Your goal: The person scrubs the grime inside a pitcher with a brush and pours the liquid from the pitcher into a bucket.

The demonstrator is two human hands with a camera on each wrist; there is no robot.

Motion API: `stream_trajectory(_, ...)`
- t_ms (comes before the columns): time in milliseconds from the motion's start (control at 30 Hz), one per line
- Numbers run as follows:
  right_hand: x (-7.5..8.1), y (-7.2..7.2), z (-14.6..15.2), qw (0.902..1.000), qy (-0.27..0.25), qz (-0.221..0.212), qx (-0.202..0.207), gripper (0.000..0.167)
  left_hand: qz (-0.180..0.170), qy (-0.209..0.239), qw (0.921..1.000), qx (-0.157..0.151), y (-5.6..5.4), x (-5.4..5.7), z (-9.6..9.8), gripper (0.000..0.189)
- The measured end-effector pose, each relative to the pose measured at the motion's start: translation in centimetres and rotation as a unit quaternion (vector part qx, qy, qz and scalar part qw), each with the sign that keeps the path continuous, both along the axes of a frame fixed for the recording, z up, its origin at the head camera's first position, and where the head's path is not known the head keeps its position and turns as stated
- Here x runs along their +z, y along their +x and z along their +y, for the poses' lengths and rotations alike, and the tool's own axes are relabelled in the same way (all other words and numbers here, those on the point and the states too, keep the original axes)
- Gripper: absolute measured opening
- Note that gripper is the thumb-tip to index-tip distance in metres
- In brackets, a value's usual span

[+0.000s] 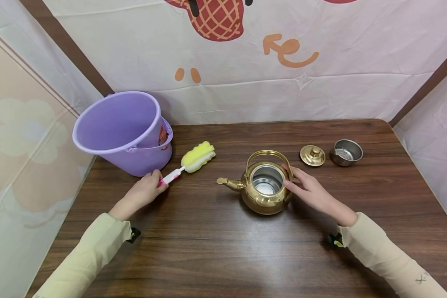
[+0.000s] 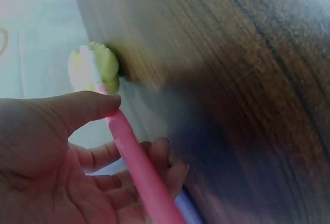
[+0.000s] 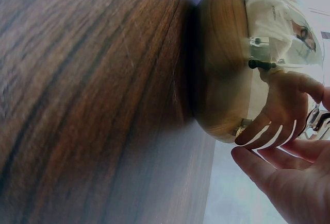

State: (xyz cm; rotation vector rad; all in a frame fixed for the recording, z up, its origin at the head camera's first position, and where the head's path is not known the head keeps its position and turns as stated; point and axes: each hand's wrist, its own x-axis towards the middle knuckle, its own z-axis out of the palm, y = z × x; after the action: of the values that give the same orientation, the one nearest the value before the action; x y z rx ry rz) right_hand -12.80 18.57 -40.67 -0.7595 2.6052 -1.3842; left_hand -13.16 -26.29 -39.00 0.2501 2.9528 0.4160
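My left hand (image 1: 143,191) grips the pink handle (image 2: 139,167) of a sponge brush, with the thumb laid along it. The yellow and white sponge head (image 1: 198,157) points away to the right, beside the bucket. A shiny gold teapot (image 1: 266,203) stands upright on the table, lidless, its spout to the left and its hoop handle raised. At the teapot's right side, my right hand (image 1: 311,192) holds it, thumb at the opening's rim and fingers around the handle's base. In the right wrist view, the fingers (image 3: 258,167) lie along the curved, mirror-like body.
A purple bucket (image 1: 145,159) stands at the back left, its handle hanging down. Behind the teapot to the right lies a gold lid (image 1: 312,156) with a knob. Next to it is a small perforated metal strainer (image 1: 346,153). A printed cloth (image 1: 246,99) hangs behind the wooden table (image 1: 208,248).
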Motion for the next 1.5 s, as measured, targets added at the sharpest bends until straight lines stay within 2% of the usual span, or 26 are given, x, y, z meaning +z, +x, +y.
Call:
stream_trajectory(133, 0.0, 0.0, 0.0, 1.0, -0.003, -0.002, 0.0, 0.047, 0.018, 0.01, 0.9998, 0.008, -0.1, 0.3, -0.1, 0.021)
stream_trajectory(367, 0.1, 0.1, 0.1, 1.0, -0.006, -0.006, -0.003, 0.046, 0.076, 0.03, 0.9963, 0.026, -0.1, 1.2, 0.2, 0.02)
stream_trajectory(733, 0.0, 0.1, 0.1, 1.0, 0.004, 0.004, -0.005, 0.047, 0.108, 0.033, 0.9928, 0.04, 0.1, 1.7, 0.7, 0.021)
stream_trajectory(933, -0.1, 0.0, 0.0, 1.0, 0.006, 0.003, -0.006, 0.048, 0.125, 0.039, 0.9908, 0.033, 0.3, 2.5, 1.2, 0.021)
stream_trajectory(1033, -0.1, 0.0, 0.0, 1.0, 0.004, 0.001, -0.005, 0.048, 0.123, 0.038, 0.9912, 0.03, 0.4, 3.0, 1.4, 0.022)
stream_trajectory(1300, 0.0, 0.1, 0.1, 1.0, 0.002, 0.003, -0.002, 0.046, 0.13, 0.045, 0.9902, 0.02, 0.8, 4.7, 2.2, 0.022)
stream_trajectory(1500, 0.0, 0.0, 0.1, 1.0, -0.001, 0.002, -0.001, 0.045, 0.142, 0.049, 0.9886, 0.006, 1.1, 5.5, 2.8, 0.02)
